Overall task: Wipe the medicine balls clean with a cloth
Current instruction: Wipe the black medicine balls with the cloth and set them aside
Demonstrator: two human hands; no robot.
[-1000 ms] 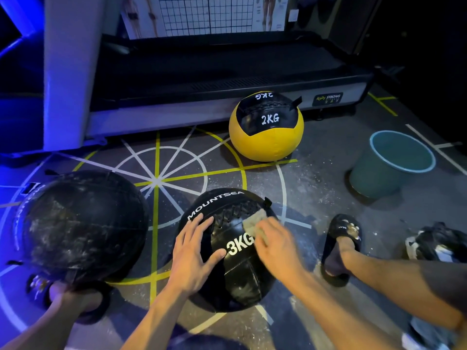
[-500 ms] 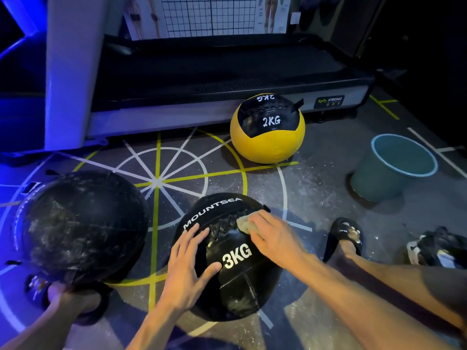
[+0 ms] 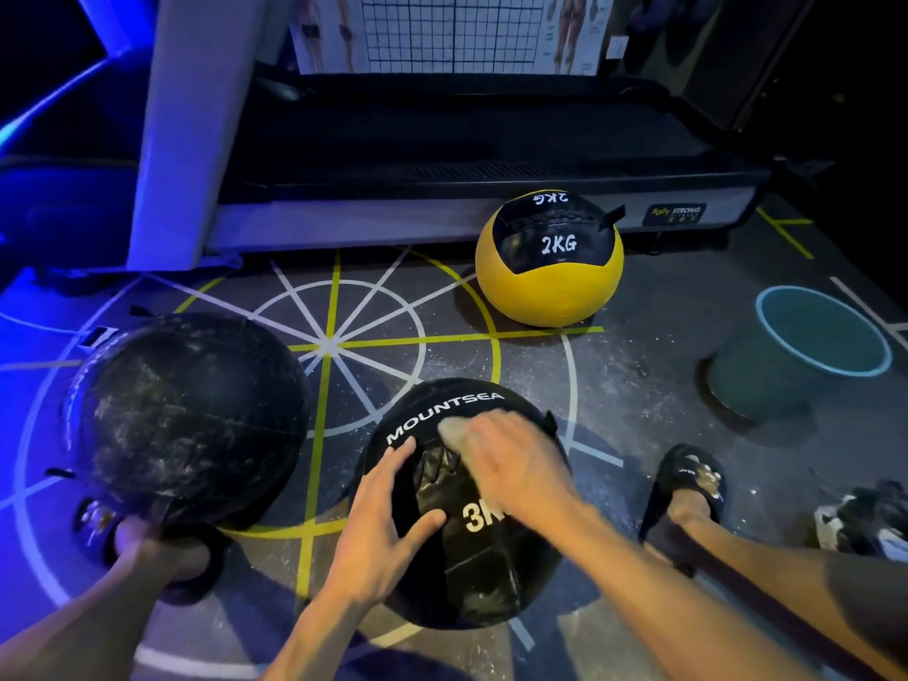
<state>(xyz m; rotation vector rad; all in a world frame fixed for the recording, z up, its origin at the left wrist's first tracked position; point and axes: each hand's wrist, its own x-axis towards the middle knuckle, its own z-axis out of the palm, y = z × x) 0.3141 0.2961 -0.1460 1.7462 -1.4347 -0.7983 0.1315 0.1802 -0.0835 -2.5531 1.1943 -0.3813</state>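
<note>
Dim gym corner, blue light spilling in from the left. Grey floor mat [image 3: 614, 385] printed with white spokes and circles and yellow lines, dusted with pale powdery specks. A treadmill [image 3: 467, 154] runs along the back, a gridded posture chart [image 3: 442, 31] behind it. On the mat just before the treadmill sits a yellow 2KG ball [image 3: 548, 287], smooth, with a black stitched panel on top. To the right, a round teal bucket [image 3: 796, 351] with a lighter rim. At left, a large black ball [image 3: 186, 415], matte and heavily scuffed with whitish smears. Centre foreground, the black 3KG ball [image 3: 467, 572], glossy, creased leather-like skin, "MOUNTSEA" lettered across its top. The left hand [image 3: 388, 528] lies flat on its left face, fingers spread and straight, steadying it. The right hand [image 3: 511, 464], motion-blurred, presses a pale cloth [image 3: 454, 432] against the upper part of the ball, fingers bent over it; how tightly it grips, cannot tell. A foot in a black slide sandal [image 3: 688, 489] is planted to the right of the ball.
</note>
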